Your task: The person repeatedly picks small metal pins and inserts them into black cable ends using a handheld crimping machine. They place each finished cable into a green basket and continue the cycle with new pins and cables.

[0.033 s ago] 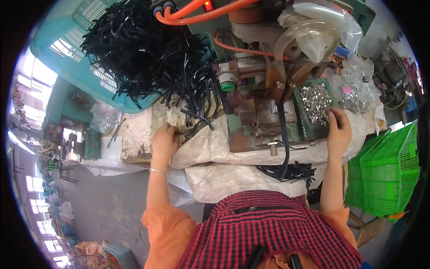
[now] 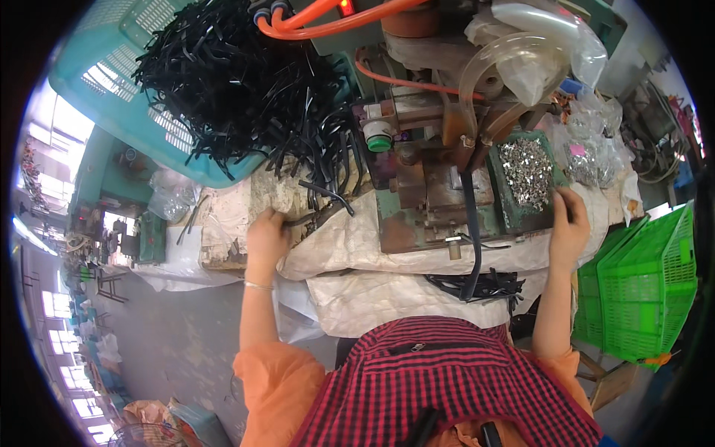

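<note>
Left hand (image 2: 267, 237) clamped on limp, light black straps (image 2: 320, 195) at the bench's left edge; grip mid-length. Right hand (image 2: 570, 223), fingers apart, beside tray of small metal clips (image 2: 526, 167), slippery.

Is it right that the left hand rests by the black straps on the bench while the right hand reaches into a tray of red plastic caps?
Not quite. In the head view the right hand is at a tray of small silvery metal pieces, not red caps. The left hand is by the black straps.

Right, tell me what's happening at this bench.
A person sits at a worn green press machine. The left hand rests on a black strap spilling from the heap in the teal basket. The right hand reaches at the tray of small metal pieces. One strap hangs down the machine's front.
</note>
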Tool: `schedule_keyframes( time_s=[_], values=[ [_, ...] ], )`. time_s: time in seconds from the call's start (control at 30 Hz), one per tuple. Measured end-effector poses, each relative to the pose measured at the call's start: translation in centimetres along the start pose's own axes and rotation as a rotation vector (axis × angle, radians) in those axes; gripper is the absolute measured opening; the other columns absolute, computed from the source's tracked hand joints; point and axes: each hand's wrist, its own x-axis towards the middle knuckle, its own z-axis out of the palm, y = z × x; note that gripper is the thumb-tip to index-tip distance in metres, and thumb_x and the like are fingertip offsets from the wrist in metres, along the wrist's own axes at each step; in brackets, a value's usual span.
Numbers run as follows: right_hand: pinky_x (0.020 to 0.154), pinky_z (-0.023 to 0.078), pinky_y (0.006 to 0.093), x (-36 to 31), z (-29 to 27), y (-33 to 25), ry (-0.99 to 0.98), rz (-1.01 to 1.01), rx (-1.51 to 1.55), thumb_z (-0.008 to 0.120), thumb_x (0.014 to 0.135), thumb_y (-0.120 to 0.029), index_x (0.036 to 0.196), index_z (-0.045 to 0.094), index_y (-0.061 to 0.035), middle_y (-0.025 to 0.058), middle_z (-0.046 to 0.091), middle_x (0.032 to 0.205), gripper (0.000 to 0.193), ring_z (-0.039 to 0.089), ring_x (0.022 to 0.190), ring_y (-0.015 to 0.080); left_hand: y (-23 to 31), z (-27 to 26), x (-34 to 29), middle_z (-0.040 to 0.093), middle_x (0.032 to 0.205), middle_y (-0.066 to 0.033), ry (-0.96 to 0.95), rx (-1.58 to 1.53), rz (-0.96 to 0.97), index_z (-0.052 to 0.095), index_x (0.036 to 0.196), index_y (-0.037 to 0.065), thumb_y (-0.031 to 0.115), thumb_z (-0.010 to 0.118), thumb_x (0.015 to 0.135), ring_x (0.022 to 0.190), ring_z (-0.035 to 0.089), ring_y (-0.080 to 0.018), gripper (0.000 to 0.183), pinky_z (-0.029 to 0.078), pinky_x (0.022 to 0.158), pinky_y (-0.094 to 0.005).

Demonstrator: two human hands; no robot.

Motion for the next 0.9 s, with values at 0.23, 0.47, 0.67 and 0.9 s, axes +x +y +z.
schedule_keyframes(
  time_s=[0.23, 0.47, 0.67, 0.9],
  values=[
    [0.092, 0.051, 0.0270, -1.7, -3.3, -1.3, 0.013, 0.045, 0.101, 0.068, 0.095, -0.001, 0.112, 0.073, 0.0015, 0.0055, 0.074, 0.108, 0.017, 0.066, 0.101, 0.0125, 7.3, -10.2, -3.6, 0.072, 0.085, -0.0084, -0.190, -0.695, -0.093, 0.076, 0.097, 0.000, -0.002, 0.072, 0.078, 0.072, 0.066, -0.0179, 0.019, 0.051, 0.066, -0.0303],
    [0.088, 0.052, 0.0277, -0.1, 6.6, -12.9, -0.306, -0.149, 0.369, 0.073, 0.089, -0.001, 0.108, 0.069, 0.0019, 0.0080, 0.073, 0.103, 0.019, 0.069, 0.096, 0.0153, 13.7, -5.0, 1.8, 0.070, 0.092, -0.0104, 0.101, -1.400, -0.131, 0.060, 0.125, -0.003, 0.008, 0.058, 0.104, 0.073, 0.063, -0.0114, 0.024, 0.050, 0.062, -0.0227],
    [0.087, 0.052, 0.0261, -1.7, 9.4, -12.4, -0.250, 0.081, 0.669, 0.072, 0.088, 0.003, 0.117, 0.062, 0.0039, 0.0067, 0.069, 0.108, 0.031, 0.067, 0.097, 0.0122, 16.9, -4.4, 3.8, 0.071, 0.095, -0.0177, 0.539, -1.431, -0.014, 0.058, 0.104, -0.002, 0.017, 0.058, 0.105, 0.066, 0.065, -0.0167, 0.019, 0.055, 0.056, -0.0255],
    [0.098, 0.048, 0.0275, -1.8, 8.8, -15.4, -0.341, 0.297, 0.882, 0.068, 0.089, 0.006, 0.132, 0.055, 0.0044, 0.0089, 0.069, 0.114, 0.045, 0.066, 0.104, 0.0124, 23.0, -10.8, 7.9, 0.068, 0.091, -0.0201, 0.696, -1.347, 0.415, 0.057, 0.100, -0.004, 0.007, 0.065, 0.100, 0.076, 0.067, -0.0221, 0.014, 0.059, 0.056, -0.0294]
  ],
)
